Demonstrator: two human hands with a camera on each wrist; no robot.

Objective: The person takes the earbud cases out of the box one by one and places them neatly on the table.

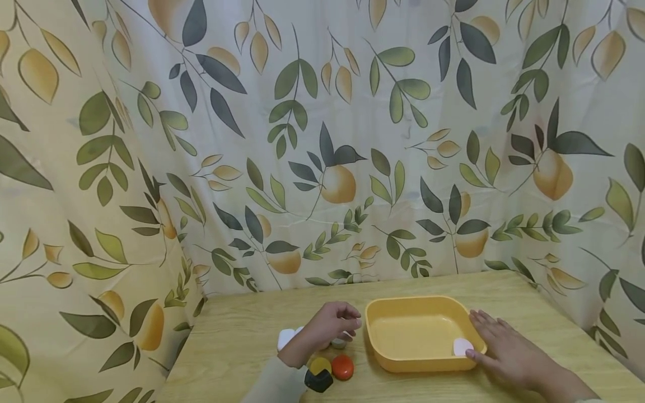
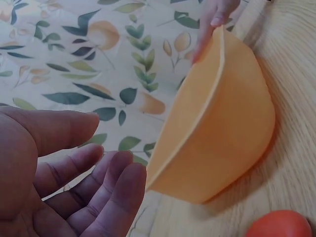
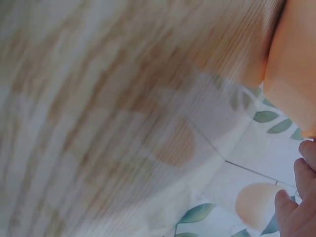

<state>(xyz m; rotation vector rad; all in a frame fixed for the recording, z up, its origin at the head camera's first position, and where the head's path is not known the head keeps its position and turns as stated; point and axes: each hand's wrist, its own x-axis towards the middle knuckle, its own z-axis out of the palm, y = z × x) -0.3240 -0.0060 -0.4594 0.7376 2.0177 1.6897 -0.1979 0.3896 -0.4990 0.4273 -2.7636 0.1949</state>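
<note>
A yellow plastic tub [image 1: 403, 364] sits on the table with one small pale pink-white piece [image 1: 462, 347] in its near right corner. Left of the tub hovers my left hand [image 1: 330, 327], its fingers loosely bent and nothing between them; the left wrist view shows the same relaxed fingers [image 2: 116, 190]. My right hand [image 1: 509, 352] rests along the tub's right side, fingers fairly straight and thumb tip at the near rim corner. Under and around the left hand lie a greyish piece [image 1: 339, 343], partly hidden, a round red piece [image 1: 343, 368] and a yellow piece [image 1: 321, 366].
White pieces [image 1: 285, 339] lie left of the left wrist, partly covered by it. A black angular object [image 1: 318, 380] shows beside the left sleeve [image 1: 277, 386]. Behind the wooden table [image 1: 242, 319] hangs a leaf-and-fruit patterned curtain [image 1: 353, 140], which also closes off the left side.
</note>
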